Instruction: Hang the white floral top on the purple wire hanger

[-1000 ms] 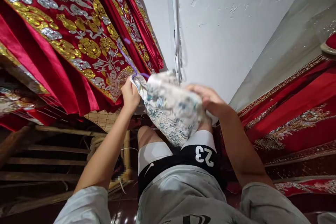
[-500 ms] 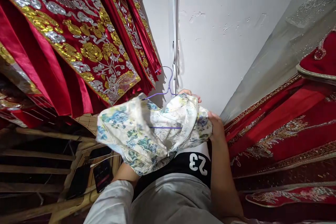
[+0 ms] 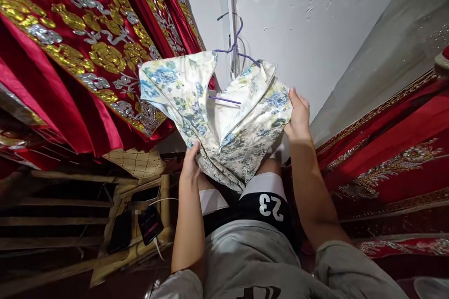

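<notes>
A white dress [image 3: 249, 145] with blue and yellow flowers hangs on a purple wire hanger [image 3: 239, 32] in front of me. The hanger's hook sticks up past the neckline, and its bottom bar shows inside the V-shaped neck. My left hand [image 3: 191, 161] grips the dress low on its left side, thumb on the front and fingers behind the cloth. Higher up, my right hand [image 3: 299, 110] pinches the right side edge near the sleeve. The lower part of the dress bunches above my lap; its far end is hidden.
Red garments with gold and silver sequins [image 3: 108, 56] hang at the left, and red beaded garments [image 3: 386, 159] at the right. Below left, a wooden chair [image 3: 164, 201] bears two phones, one with a lit screen [image 3: 150, 224] and a white cable. A white wall [image 3: 298, 18] stands ahead.
The dress and hanger have moved up and away from me, and the dress is spread wider. My left hand has come out from beneath the cloth to its left side.
</notes>
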Demonstrator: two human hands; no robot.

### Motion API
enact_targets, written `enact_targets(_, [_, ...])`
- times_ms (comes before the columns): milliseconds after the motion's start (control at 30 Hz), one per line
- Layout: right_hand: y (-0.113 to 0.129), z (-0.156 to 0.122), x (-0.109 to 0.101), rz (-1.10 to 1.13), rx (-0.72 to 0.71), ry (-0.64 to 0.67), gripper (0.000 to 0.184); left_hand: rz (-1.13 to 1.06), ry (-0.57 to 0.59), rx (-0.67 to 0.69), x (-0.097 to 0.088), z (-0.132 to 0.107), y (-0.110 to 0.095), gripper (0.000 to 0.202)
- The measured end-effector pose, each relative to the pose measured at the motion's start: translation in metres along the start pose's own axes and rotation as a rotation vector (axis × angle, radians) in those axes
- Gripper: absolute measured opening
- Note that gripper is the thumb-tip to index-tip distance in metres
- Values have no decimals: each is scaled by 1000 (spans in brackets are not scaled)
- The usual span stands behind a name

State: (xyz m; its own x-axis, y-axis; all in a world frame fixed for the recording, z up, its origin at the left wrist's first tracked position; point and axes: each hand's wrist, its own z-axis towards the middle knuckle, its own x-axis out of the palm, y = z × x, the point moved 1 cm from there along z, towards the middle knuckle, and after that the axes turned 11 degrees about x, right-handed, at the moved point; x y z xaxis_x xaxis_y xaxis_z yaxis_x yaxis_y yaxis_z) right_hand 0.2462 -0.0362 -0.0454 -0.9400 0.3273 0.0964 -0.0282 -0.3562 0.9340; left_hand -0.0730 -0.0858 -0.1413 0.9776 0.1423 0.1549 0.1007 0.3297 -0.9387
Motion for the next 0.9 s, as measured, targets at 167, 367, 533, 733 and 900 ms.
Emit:
enact_targets(167, [3, -43, -4, 176, 148, -56, 49, -33, 131, -172, 3, -35, 7, 91])
enact_targets(367, [-26, -107, -11, -16, 8, -574, 39, -65, 211, -211, 27, -58, 9, 80])
enact_targets(533, [-47, -152, 34, -274, 276, 161, 35, 18, 211, -89, 38, -63, 11, 67])
enact_targets(733, [-40, -163, 61, -399, 397, 524, 50, 171, 162, 71, 34, -64, -2, 50])
enact_targets(900, [-40, -162, 51, -471, 382, 618, 43, 164, 135, 114, 43, -69, -5, 39])
